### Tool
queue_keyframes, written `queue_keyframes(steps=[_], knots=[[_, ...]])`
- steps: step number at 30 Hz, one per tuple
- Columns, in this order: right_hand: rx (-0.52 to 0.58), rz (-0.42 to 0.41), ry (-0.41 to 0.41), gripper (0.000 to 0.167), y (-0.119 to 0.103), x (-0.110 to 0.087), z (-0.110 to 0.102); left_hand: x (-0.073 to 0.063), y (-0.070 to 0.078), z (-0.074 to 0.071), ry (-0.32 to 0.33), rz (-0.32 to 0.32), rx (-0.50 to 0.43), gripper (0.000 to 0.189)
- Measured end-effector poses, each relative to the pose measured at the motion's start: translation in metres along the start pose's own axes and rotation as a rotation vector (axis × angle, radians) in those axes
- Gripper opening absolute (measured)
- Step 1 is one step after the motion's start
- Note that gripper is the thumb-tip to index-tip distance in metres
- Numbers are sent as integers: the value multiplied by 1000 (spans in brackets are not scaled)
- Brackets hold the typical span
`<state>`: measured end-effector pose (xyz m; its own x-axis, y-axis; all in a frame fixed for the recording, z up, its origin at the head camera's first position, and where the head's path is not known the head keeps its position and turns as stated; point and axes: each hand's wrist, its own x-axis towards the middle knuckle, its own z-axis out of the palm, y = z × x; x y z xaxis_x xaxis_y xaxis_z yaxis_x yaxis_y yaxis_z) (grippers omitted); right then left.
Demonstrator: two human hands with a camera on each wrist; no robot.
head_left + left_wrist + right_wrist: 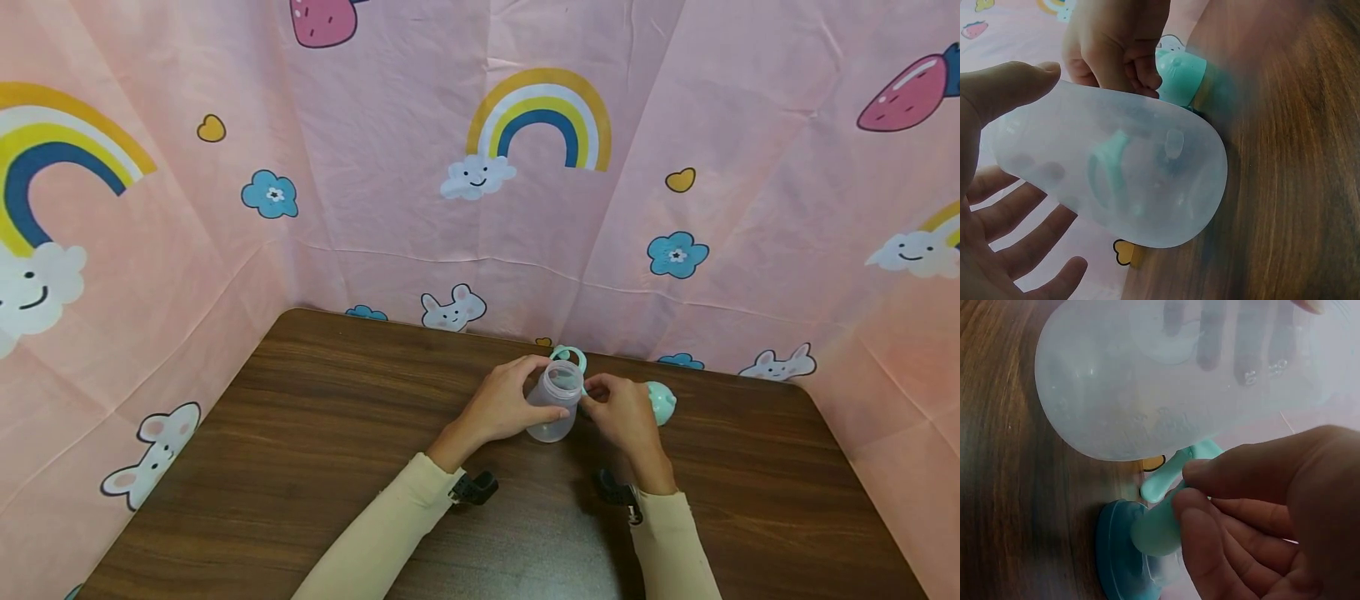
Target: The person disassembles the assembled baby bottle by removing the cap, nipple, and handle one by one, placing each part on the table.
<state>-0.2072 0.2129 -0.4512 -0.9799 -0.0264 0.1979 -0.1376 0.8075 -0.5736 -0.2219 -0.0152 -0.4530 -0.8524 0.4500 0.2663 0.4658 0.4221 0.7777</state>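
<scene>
My left hand (504,402) grips a translucent baby bottle (553,408) around its upper part, thumb on the near side. The bottle's mouth is uncovered, and it stands upright on the table. In the left wrist view its rounded body (1147,169) spans the middle. Just right of it, my right hand (621,410) pinches a mint-green bottle handle (1160,528) between thumb and fingers. Another part of the handle, a curved loop (576,357), shows behind the bottle. The bottle hides much of the handle in the head view.
A mint-green domed cap (662,403) sits beyond the right hand. Low in the right wrist view is a teal ring-shaped piece (1113,550) with a clear part. The brown wooden table (337,433) meets a pink patterned cloth (390,167) behind and at both sides.
</scene>
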Motion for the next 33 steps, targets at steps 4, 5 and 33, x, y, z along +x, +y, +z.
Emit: queue_keyframes(steps=[4,5,33], knots=[[16,0,-19,18,1,0,1,0,0,0,-3,0,1,71],[19,-1,-23,18,1,0,1,0,0,0,-3,1,1,71],[41,-57,-19,15,3,1,11,0,2,-3,-4,-3,12,72]])
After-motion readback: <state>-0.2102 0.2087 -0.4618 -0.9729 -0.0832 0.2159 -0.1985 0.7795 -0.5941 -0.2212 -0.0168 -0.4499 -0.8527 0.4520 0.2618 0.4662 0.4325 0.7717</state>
